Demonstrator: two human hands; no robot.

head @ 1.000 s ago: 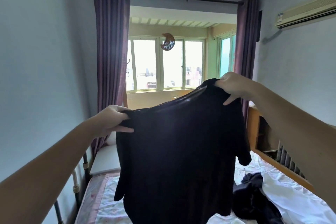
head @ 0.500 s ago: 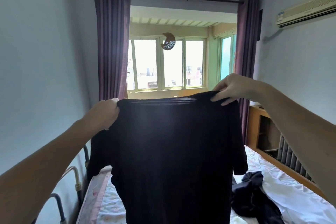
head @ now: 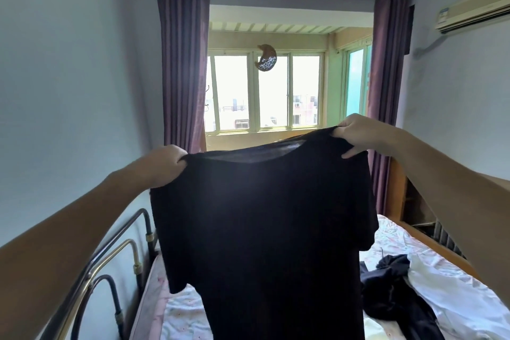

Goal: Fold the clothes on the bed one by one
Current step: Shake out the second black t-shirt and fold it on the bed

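Hands up, 1 black t-shirt (head: 262,229) held in the air over the bed (head: 182,317), front spread flat, hem hanging out of view at the bottom. Left hand (head: 165,163) clenched on the left shoulder seam, fingers curled tight around bunched cloth. Right hand (head: 358,132) pinching the right shoulder, sitting higher than the left, so the neckline runs tilted up to the right. Both short sleeves droop free at the sides. Below right on the bed lies a dark crumpled garment (head: 392,290), and just beside it white cloth (head: 452,292), touching it. Sheet has a pale floral print. Metal bed frame (head: 129,251) runs along the left wall. Behind the shirt: window (head: 265,91), 2 purple curtains (head: 182,63), air conditioner (head: 474,14) high on the right wall.
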